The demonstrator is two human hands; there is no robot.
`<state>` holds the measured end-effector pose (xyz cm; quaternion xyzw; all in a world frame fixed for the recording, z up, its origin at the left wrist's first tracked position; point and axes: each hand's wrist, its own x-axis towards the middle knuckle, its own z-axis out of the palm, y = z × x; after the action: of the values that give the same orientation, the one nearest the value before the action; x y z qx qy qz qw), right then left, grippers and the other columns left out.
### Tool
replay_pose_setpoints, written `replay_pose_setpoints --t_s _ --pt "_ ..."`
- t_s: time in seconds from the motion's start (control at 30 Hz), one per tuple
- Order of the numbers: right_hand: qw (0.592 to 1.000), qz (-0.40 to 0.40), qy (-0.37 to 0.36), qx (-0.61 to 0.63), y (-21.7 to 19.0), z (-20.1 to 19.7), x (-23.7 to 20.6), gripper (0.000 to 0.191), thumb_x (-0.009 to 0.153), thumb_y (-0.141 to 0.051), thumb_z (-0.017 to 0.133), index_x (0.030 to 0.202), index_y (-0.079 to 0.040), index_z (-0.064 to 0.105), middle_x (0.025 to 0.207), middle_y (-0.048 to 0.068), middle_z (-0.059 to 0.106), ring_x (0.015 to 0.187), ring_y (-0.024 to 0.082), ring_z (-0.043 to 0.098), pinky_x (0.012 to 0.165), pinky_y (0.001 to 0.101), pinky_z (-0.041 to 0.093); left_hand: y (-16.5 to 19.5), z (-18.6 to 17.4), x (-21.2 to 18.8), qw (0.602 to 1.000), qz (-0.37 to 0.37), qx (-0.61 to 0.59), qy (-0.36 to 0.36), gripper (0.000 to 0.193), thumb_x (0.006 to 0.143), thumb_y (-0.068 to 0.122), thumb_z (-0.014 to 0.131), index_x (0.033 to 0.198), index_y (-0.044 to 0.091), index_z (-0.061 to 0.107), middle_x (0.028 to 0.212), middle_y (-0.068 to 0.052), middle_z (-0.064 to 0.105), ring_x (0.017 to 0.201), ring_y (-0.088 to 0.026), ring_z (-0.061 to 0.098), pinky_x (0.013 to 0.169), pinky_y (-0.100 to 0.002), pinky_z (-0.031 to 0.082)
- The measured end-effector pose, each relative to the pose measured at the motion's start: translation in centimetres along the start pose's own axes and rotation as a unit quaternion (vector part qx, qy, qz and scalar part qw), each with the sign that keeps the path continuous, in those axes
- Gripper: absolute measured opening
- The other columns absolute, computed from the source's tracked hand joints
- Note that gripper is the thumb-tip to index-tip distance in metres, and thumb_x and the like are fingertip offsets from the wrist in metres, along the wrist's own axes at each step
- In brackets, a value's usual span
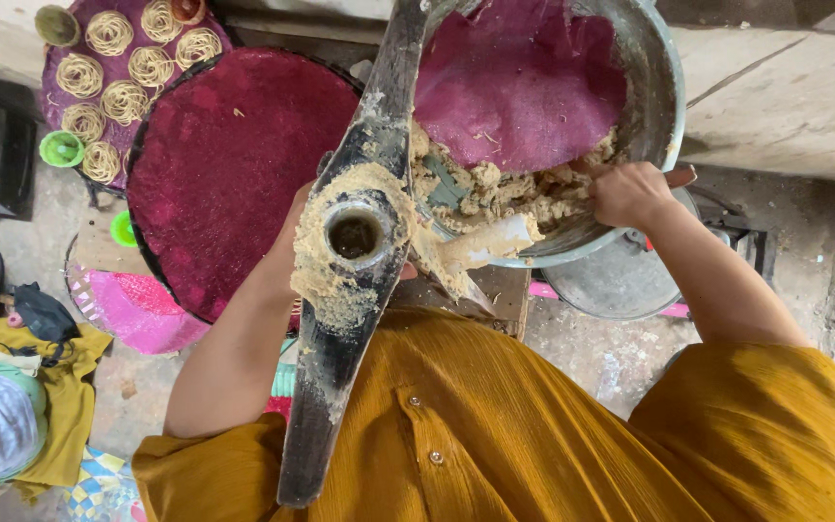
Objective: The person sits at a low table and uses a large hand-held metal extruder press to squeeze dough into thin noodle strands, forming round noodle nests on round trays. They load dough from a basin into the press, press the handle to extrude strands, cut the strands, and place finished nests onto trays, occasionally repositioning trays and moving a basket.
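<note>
A: Position of the press (pixel 352 242)?
B: Dark, long-handled, centre of view, running from top edge down across the ochre shirt (pixel 495 425). Open cylinder mouth facing up, rim and handle faces caked with beige dough.

A: Left hand (pixel 294 215)?
B: Mostly hidden behind the press body. Only a strip of the hand visible at the left edge of the cylinder, forearm rising from lower left. Evidently supporting the press from behind; finger posture cannot be told.

A: Right hand (pixel 627 193)?
B: Inside the near rim of the metal basin (pixel 664 77). Fingers curled down into the crumbly dough (pixel 495 186), closed on a lump of it.

A: Contents of the basin?
B: Beige dough along the near side, a magenta woven mat (pixel 519 82) lying over the far part. A pale dough-smeared scraper (pixel 485 242) resting at the rim, just beside the press.

A: Surroundings?
B: Large round crimson tray (pixel 229 164) left of the press. Beyond it, a purple tray (pixel 123 68) with coiled noodle nests (pixel 108 34) and small green cups (pixel 61 149). Second metal vessel (pixel 620 280) below the basin. Pink woven mat (pixel 132 309) on the floor, lower left.
</note>
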<state>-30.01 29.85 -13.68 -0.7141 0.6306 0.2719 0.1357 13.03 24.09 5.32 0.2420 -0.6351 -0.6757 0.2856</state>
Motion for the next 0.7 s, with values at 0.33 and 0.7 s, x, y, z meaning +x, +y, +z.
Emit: replay_pose_setpoints --t_s 0.33,0.7 --pt "0.991 0.034 0.009 0.127 3.5 -3.4 -4.9 0.030 0.088 -0.043 0.068 0.106 -0.022 0.081 0.109 0.002 0.076 0.101 0.026 0.071 0.089 0.0426 0.056 -1.8 -2.8 -1.8 0.999 0.027 0.021 0.006 0.059 0.074 0.013 0.094 0.124 0.002 0.066 0.113 -0.006 0.073 0.101 -0.014 0.071 0.094 -0.033 0.062" --pt "0.813 -0.210 0.198 0.506 7.0 -11.6 -13.2 0.028 0.081 -0.011 0.080 0.106 0.002 0.075 0.095 0.007 0.069 0.089 0.015 0.062 0.078 0.0297 0.051 -5.8 -1.2 5.8 0.903 0.030 0.429 -0.016 0.049 0.085 0.034 0.078 0.124 0.008 0.067 0.127 -0.016 0.067 0.116 -0.033 0.065 0.102 -0.046 0.053"
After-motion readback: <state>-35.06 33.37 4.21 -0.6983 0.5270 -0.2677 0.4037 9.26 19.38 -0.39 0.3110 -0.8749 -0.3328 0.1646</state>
